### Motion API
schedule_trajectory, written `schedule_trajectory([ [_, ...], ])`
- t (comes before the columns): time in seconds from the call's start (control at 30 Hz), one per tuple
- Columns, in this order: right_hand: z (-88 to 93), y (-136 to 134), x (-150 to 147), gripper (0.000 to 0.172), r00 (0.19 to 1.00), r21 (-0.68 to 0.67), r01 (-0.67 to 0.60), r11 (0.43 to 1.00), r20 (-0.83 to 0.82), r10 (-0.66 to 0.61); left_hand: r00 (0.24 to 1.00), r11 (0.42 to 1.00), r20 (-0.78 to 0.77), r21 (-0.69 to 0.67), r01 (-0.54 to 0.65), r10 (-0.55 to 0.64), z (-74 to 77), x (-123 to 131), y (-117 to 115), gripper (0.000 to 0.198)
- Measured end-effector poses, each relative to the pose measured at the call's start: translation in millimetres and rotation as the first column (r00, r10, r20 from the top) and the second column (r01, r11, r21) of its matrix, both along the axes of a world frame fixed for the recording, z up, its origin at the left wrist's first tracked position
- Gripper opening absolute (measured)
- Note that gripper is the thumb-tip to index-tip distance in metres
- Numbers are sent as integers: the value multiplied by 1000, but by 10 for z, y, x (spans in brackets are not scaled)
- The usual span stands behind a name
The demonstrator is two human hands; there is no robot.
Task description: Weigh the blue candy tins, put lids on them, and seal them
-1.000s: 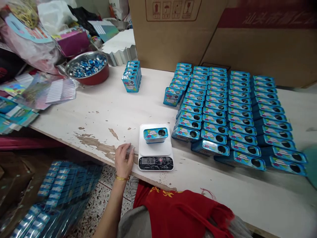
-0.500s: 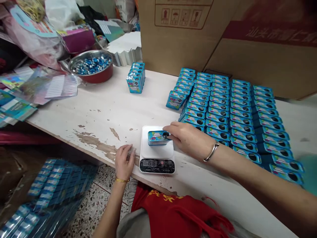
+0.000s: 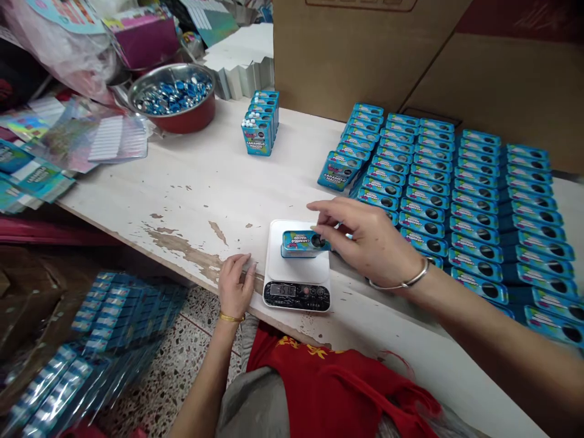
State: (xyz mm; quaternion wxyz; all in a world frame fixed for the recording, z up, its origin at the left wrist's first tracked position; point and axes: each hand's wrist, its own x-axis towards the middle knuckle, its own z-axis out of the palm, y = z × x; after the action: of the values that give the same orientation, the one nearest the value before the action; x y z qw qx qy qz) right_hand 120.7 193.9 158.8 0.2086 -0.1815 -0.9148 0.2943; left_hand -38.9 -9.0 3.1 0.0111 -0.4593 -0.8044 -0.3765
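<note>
A small blue candy tin [image 3: 298,241] lies on the white platform of a digital kitchen scale [image 3: 274,267], its dark round opening toward the right. My right hand [image 3: 365,234] hovers at that end, thumb tip by the opening and index finger lifted apart from it. Whether the thumb touches the tin, I cannot tell. Left of the scale, my left hand [image 3: 235,285] rests on the table edge, fingers loosely spread and holding nothing. The scale's display is lit, but its digits are hard to read.
Rows of similar tins [image 3: 429,201] stand at the right, before large cardboard boxes [image 3: 342,61]. A short row of tins topped with white pieces [image 3: 258,137] stands farther back. A metal bowl [image 3: 187,118] holds blue and silver lids. Bagged tins [image 3: 109,328] sit below the table's left side.
My right index finger has lifted away from the tin and the hand has opened. The tin stays on the scale and my left hand stays beside it. The camera view has shifted.
</note>
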Motion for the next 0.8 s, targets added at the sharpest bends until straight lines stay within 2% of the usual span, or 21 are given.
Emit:
schedule_trajectory([
  [0.17,89,27,113,24,997,-21,59,998,-49,-60,1000,1000,6,7,-7,7,1,4,6,24],
  [0.5,33,3,133,21,991,-80,92,993,-87,-99,1000,1000,-10,8,1,-1,2,4,2,23],
  [0.8,-161,-24,19,22,991,-194,41,980,-120,-66,1000,1000,-5,14,-1,1,4,-10,6,23],
])
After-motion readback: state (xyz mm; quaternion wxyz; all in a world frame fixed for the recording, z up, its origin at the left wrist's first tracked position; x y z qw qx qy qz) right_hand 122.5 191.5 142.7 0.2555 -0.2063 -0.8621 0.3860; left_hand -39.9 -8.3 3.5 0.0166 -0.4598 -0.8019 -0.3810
